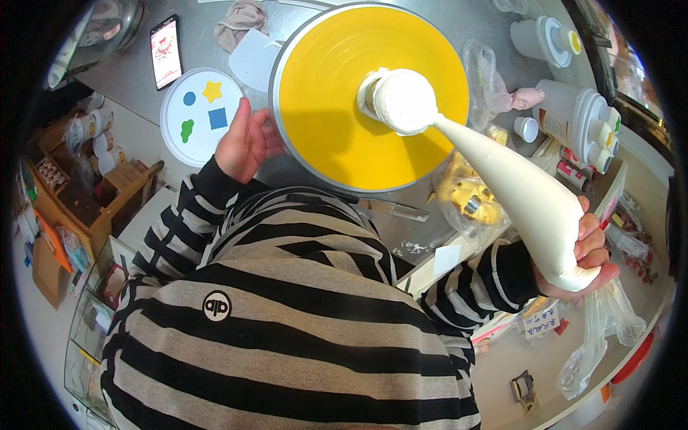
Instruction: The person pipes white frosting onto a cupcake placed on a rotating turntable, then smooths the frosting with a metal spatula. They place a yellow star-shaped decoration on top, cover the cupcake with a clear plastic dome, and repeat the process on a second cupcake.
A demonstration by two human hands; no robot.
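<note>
My right hand (586, 255) is closed around the wide end of a piping bag (510, 183) full of white cream. The bag's tip meets the side of a small round cake (408, 99), which is coated in white. Beneath the cake is a yellow turntable (333, 150) with a grey rim. At the turntable's left rim is my left hand (247, 142), holding nothing, its fingertips at or just under the edge. Beside that hand lies a white round lid (177, 110) carrying a yellow star (212, 92), a blue disc (189, 98), a blue square (217, 119) and a green cutout (186, 130).
A phone (166, 52) with a lit screen, a cloth (243, 24) and a white scraper (255, 59) lie at the back left. A spatula (395, 208) lies before me. At right are a bag of yellow cream (473, 201) and white tubs (564, 110).
</note>
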